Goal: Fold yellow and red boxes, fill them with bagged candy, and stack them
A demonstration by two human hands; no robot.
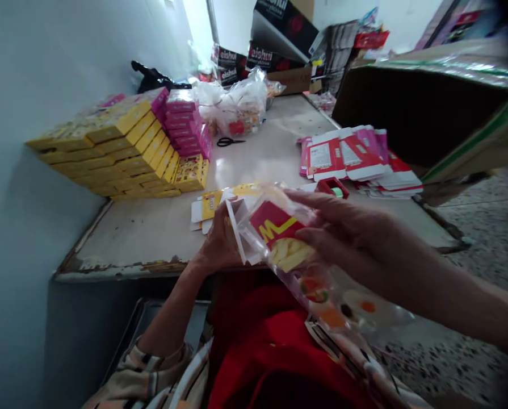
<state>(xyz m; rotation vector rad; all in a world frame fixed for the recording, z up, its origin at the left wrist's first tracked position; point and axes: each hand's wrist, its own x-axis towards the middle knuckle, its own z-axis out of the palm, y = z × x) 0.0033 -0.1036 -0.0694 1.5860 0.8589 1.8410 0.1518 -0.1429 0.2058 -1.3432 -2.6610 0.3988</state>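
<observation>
My left hand [220,241] is closed around a small box [246,241] whose white end flaps stand open, over the table's front edge. In my right hand [356,238] is a clear plastic bag of toy food [290,250], gripped between thumb and fingers. Through the plastic I see a red fries packet with a yellow mark, pale fries and egg-like and orange pieces. The bag's upper end lies at the box's open end; how far inside it reaches, I cannot tell. Flat yellow and white cartons [209,207] lie just behind my left hand.
Stacked yellow boxes [126,147] and pink boxes [183,122] stand at the left. Black scissors [230,141] and bulky plastic bags [236,105] lie farther back. Flattened red cartons [343,153] and a red tape holder [332,187] are right, beside a big open cardboard box [428,108].
</observation>
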